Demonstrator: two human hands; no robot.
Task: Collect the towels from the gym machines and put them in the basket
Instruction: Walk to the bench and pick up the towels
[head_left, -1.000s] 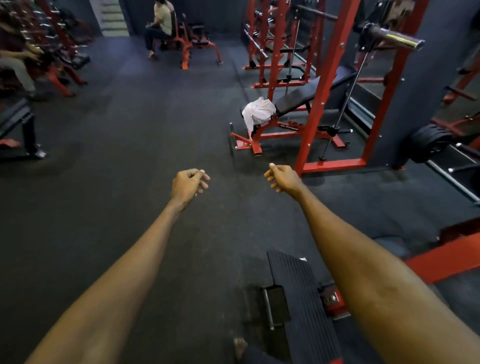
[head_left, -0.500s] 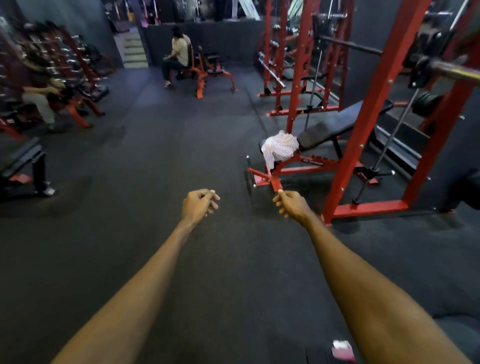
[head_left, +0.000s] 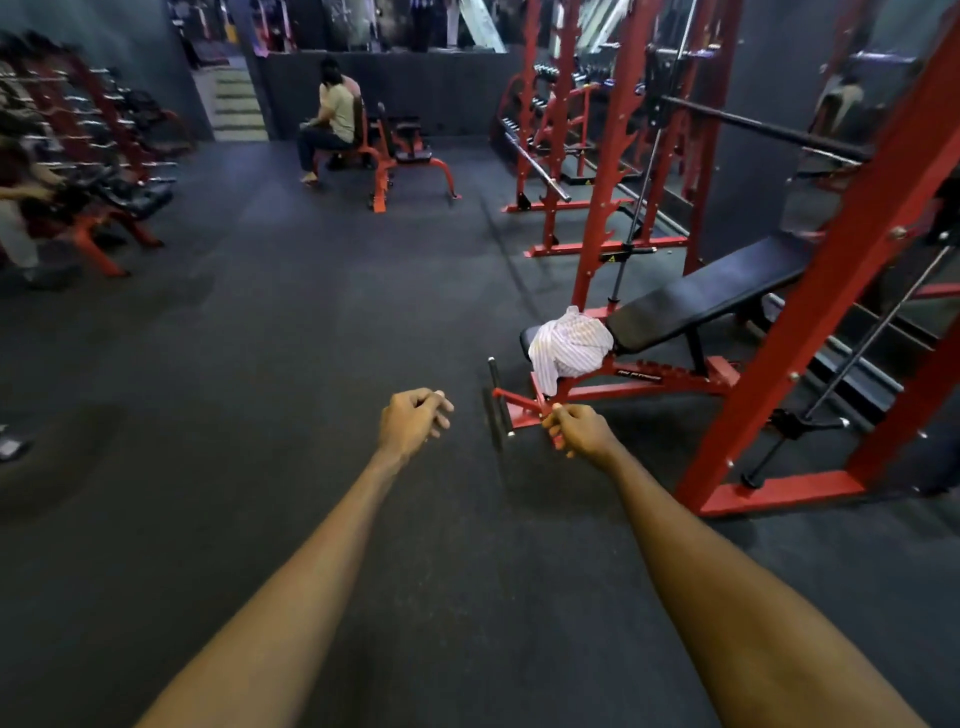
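Observation:
A white striped towel (head_left: 569, 343) lies crumpled on the low end of a black inclined bench (head_left: 711, 293) with a red frame, inside a red rack. Both my arms stretch forward over the dark floor. My left hand (head_left: 413, 421) is loosely curled and holds nothing. My right hand (head_left: 579, 428) is also curled and empty, just below and in front of the towel, not touching it. No basket is in view.
A red power rack (head_left: 810, 312) with a barbell stands to the right. More red racks (head_left: 561, 130) line the back right. A person (head_left: 332, 124) sits on a red machine at the back. Dumbbell racks (head_left: 88, 135) and another person fill the left. Open dark floor (head_left: 285, 338) lies ahead.
The view has risen and moved toward the bench, so the towel looks nearer and larger. The black footplate at the bottom has left the view. Both hands stay curled and empty.

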